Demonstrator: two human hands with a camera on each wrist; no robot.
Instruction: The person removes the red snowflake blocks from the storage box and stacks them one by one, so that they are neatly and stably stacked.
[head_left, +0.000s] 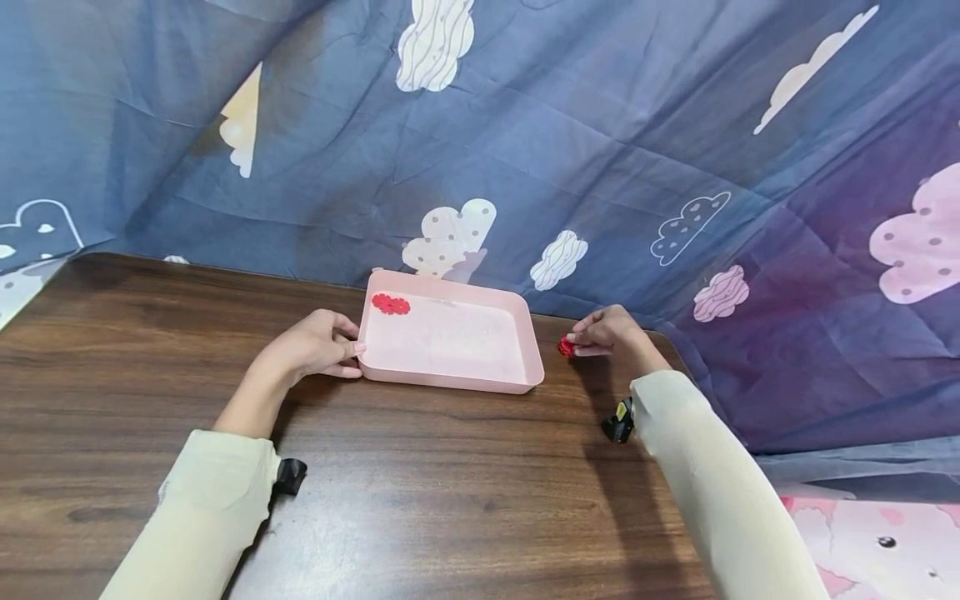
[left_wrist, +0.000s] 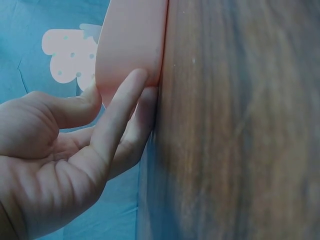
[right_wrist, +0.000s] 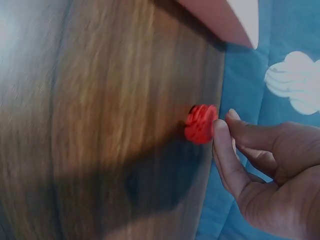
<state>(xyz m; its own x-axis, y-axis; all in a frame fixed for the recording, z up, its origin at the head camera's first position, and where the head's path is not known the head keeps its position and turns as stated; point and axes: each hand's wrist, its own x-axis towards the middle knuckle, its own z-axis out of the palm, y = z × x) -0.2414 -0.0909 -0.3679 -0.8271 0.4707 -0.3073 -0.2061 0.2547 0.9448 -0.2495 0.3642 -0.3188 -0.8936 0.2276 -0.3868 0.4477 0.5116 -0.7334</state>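
Left hand (head_left: 318, 344) grips the tray (head_left: 442, 381) by its left wall, thumb up at the rim. Red discs (head_left: 391, 304) sitting in its far left corner. Off to the right, past the tray, the right hand (head_left: 606, 332) has a red stack (head_left: 565, 347) pinched in its fingertips; can't tell if it's touching the table (head_left: 450, 475).

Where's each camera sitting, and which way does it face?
Head: worn on the head, facing forward and down at the table, tray and cloth; left hand, right hand and both sleeves show.
Left wrist: worn on that wrist, facing the tray's outer wall; the left hand shows, touching it.
Right wrist: worn on that wrist, facing the red stack; the right hand shows, fingertips at the stack.
Shared: both wrist views show tray, table and cloth.
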